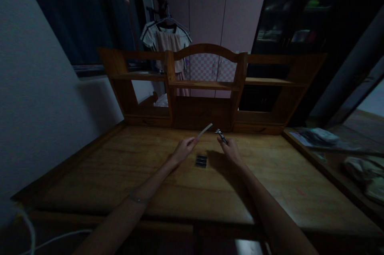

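Note:
My left hand (185, 149) is closed in a pinch on a thin pale strip (205, 130) that points up and to the right. My right hand (230, 151) is closed round the handle of a razor (220, 135), whose metal head points up and to the left, toward the strip's tip. Strip and razor head are a short gap apart. Both hands hover over the far middle of a wooden desk (150, 183). A small dark cartridge pack (201, 161) lies flat on the desk just below and between the hands.
A wooden shelf unit (207, 85) stands along the desk's back edge. Clothes on a hanger (167, 41) hang behind it, before a pink wardrobe (216, 15). Papers and cloth (318, 137) lie on a surface at the right. A white cable (30, 235) runs at the lower left.

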A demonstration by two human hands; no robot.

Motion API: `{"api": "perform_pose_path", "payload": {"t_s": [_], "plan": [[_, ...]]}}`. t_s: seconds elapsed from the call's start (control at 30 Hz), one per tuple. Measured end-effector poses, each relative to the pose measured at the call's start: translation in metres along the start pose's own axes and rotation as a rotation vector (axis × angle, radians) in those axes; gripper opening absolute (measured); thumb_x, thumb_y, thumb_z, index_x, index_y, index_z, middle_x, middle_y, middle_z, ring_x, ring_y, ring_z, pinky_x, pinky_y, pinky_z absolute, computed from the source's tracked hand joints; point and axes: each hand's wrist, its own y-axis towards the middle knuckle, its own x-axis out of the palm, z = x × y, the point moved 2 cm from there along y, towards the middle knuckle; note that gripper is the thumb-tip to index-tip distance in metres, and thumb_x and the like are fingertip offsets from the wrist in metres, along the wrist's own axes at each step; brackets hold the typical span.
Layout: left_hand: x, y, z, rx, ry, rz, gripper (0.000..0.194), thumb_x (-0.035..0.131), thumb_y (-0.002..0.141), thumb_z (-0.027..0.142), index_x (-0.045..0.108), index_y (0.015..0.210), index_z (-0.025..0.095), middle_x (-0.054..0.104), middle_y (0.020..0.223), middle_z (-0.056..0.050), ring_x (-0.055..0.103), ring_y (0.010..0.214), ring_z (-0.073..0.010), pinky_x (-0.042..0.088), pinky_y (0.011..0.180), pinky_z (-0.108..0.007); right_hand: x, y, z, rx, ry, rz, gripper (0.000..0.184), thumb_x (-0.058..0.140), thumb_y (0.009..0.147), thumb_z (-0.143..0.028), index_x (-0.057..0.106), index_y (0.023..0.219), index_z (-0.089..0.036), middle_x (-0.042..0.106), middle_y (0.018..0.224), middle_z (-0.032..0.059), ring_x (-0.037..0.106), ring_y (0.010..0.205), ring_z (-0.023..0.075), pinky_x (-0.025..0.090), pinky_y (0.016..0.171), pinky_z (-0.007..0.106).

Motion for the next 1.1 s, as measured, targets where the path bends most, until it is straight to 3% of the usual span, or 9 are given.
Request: {"api": "perform_pose_path", "payload": {"t_s": [0.2, 0.33, 0.5, 0.77, 0.9, 1.1], "plan": [[0.006, -0.001, 0.000, -0.020, 0.027, -0.046, 0.044, 0.045, 0.081, 0.054, 0.058, 0.069, 0.014, 0.045, 0.062, 0.002, 0.040, 0.062, -0.0118, 0.030, 0.056, -0.020, 0.000, 0.000, 0.001, -0.045, -0.133, 0.038, 0.048, 0.038, 0.086, -0.049, 0.053, 0.057, -0.014, 0.045, 0.052, 0.0014, 0.039, 0.050, 0.0119, 0.018, 0.047, 0.024], [0.004, -0.001, -0.001, -0.039, -0.023, -0.026, 0.042, 0.045, 0.082, 0.053, 0.055, 0.069, 0.015, 0.042, 0.059, 0.002, 0.037, 0.058, -0.0109, 0.028, 0.051, -0.019, -0.002, -0.001, 0.001, -0.034, -0.214, 0.077, 0.047, 0.038, 0.087, -0.045, 0.058, 0.060, -0.013, 0.051, 0.053, 0.0033, 0.043, 0.050, 0.0130, 0.018, 0.047, 0.025], [0.007, -0.002, -0.001, -0.053, -0.061, -0.091, 0.042, 0.047, 0.080, 0.054, 0.053, 0.067, 0.015, 0.041, 0.056, 0.003, 0.036, 0.053, -0.0091, 0.025, 0.046, -0.019, -0.005, -0.003, -0.002, -0.063, -0.308, 0.102, 0.039, 0.040, 0.088, -0.037, 0.064, 0.069, -0.013, 0.059, 0.059, 0.0069, 0.048, 0.052, 0.0143, 0.020, 0.050, 0.026], [0.006, -0.005, -0.008, -0.225, -0.204, -0.110, 0.043, 0.042, 0.080, 0.060, 0.043, 0.071, 0.018, 0.030, 0.051, 0.008, 0.022, 0.037, -0.0045, 0.013, 0.036, -0.018, -0.008, -0.006, -0.007, -0.049, -0.438, 0.123, 0.036, 0.041, 0.089, -0.033, 0.069, 0.082, -0.012, 0.066, 0.071, 0.0125, 0.055, 0.060, 0.0176, 0.021, 0.053, 0.028], [0.010, -0.006, -0.010, -0.247, -0.256, -0.191, 0.042, 0.046, 0.079, 0.060, 0.041, 0.071, 0.019, 0.030, 0.051, 0.008, 0.022, 0.035, -0.0034, 0.013, 0.033, -0.016, -0.009, -0.007, -0.011, -0.043, -0.494, 0.115, 0.032, 0.043, 0.089, -0.031, 0.070, 0.086, -0.014, 0.068, 0.076, 0.0127, 0.058, 0.064, 0.0185, 0.022, 0.054, 0.028], [0.012, -0.004, -0.015, -0.248, -0.310, -0.183, 0.042, 0.045, 0.079, 0.060, 0.038, 0.071, 0.020, 0.027, 0.051, 0.009, 0.019, 0.033, -0.0030, 0.013, 0.031, -0.015, -0.010, -0.010, -0.016, -0.026, -0.562, 0.099, 0.029, 0.044, 0.089, -0.029, 0.069, 0.092, -0.016, 0.068, 0.078, 0.0102, 0.060, 0.068, 0.0193, 0.024, 0.056, 0.027]]}}
